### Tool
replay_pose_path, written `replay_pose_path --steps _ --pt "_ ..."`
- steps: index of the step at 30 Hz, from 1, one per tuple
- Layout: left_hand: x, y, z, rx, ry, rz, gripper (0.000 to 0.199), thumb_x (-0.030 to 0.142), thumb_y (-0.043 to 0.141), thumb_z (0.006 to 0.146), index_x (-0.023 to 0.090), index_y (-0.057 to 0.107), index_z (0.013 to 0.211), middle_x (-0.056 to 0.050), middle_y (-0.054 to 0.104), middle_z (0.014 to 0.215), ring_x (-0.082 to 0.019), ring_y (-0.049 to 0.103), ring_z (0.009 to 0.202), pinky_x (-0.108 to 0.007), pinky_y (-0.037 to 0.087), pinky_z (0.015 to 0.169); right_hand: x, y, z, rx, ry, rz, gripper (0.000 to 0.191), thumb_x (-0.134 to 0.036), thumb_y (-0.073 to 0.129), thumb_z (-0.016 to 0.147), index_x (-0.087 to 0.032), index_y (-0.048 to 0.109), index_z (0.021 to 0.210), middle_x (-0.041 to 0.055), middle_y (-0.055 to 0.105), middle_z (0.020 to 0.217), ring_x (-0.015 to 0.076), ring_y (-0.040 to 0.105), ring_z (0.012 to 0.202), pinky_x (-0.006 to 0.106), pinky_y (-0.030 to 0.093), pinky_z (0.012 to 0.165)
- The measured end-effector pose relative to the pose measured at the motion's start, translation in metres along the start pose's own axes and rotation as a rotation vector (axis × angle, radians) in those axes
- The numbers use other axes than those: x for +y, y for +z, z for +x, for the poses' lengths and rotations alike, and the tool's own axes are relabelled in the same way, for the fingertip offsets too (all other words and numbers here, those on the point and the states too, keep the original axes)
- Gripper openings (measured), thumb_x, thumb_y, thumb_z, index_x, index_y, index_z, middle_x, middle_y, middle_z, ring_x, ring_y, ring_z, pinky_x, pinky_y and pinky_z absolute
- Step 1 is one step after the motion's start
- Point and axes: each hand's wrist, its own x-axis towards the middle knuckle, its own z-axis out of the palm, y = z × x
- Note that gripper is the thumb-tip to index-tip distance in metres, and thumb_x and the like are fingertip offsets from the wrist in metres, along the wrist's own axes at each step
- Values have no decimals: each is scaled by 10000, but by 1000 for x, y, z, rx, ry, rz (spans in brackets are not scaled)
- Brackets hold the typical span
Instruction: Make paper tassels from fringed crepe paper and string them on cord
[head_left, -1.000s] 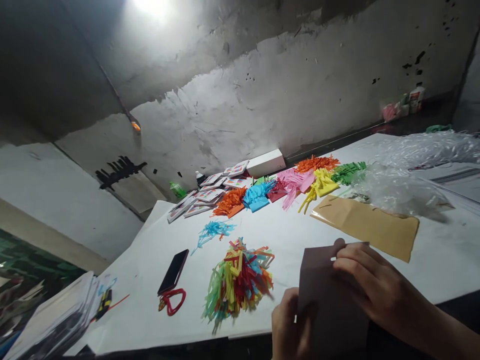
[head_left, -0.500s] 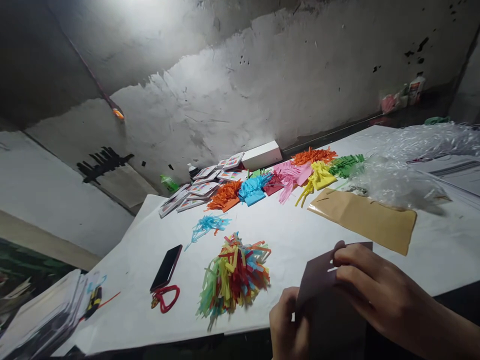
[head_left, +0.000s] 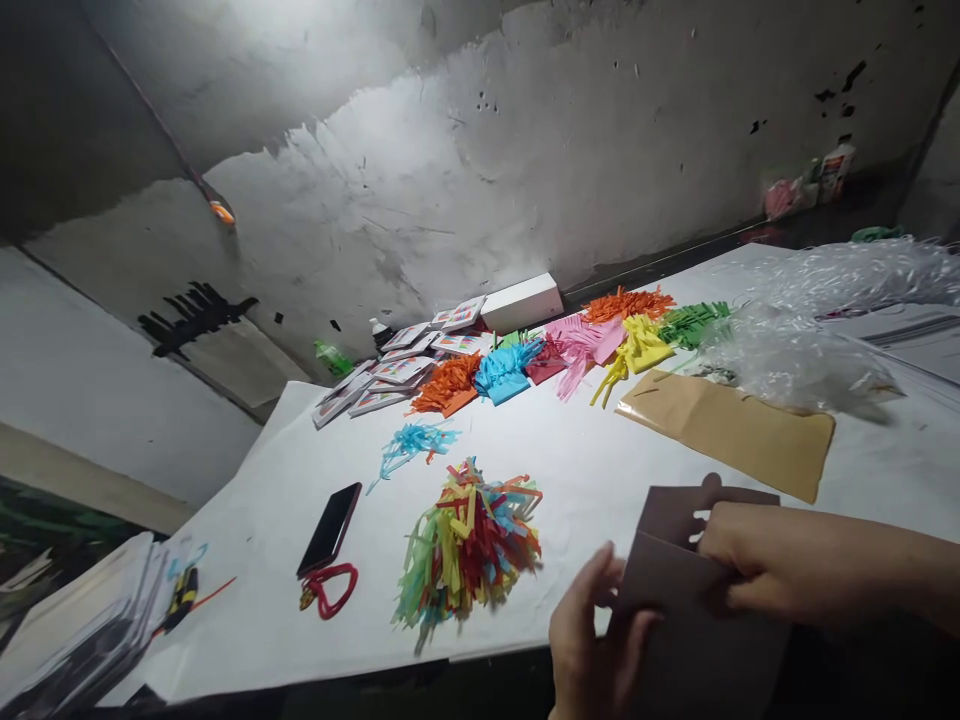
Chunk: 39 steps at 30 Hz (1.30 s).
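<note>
A dark greyish-brown paper packet [head_left: 694, 640] is held up close to me at the lower right, past the table's front edge. Its raised back panel has small cut-outs at the top. My left hand [head_left: 589, 630] grips its left side, thumb on the front face and fingers behind. At the packet's mouth is my right hand [head_left: 772, 560], closed, with curled fingers at the upper edge; their tips are partly hidden there. A multicoloured paper-fringe bundle [head_left: 472, 550] lies on the table left of my hands.
On the white-covered table [head_left: 262, 560] lie a phone [head_left: 330, 530] with a red strap, blue paper strips [head_left: 412, 445], coloured fringe packs [head_left: 510, 370] and printed packets [head_left: 405, 370]. A brown envelope [head_left: 727, 430] and clear plastic [head_left: 802, 360] lie right. Papers [head_left: 82, 620] are stacked left.
The packet and both hands have shifted right. My right hand has turned more level, its fingers now at the packet's mouth. The packet's front edge now shows apart from the back panel.
</note>
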Motion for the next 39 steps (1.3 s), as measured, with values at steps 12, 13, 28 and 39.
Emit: replay_pose_path --steps 12,13,28,39 --pt "-6 9 9 -252 21 -68 437 242 703 833 223 709 1269 -102 811 1027 -292 746 880 -342 584 808 -20 4 3 89 -190 -94 446 62 567 740 -278 769 948 -29 785 900 182 748 791 211 559 662" --pt "-4 6 10 -149 10 -66 340 284 695 852 233 739 1185 -71 811 919 -256 731 777 -312 579 733 -13 9 -1 208 -210 -121 467 29 577 780 -302 757 1057 -16 786 997 200 754 872 240 583 735" --pt "-4 30 10 303 -181 -475 715 785 641 779 157 729 1109 -161 764 1029 -314 701 925 -357 582 771 0 120 9 908 267 1230 359 -563 817 760 -219 763 845 57 770 846 282 705 804 326 590 707" --pt "-11 16 20 310 -57 -194 551 709 526 914 200 737 900 -51 709 716 -210 627 644 -280 490 597 33 140 10 927 389 915 399 -628 709 786 -253 779 902 43 785 827 295 741 781 301 605 679"
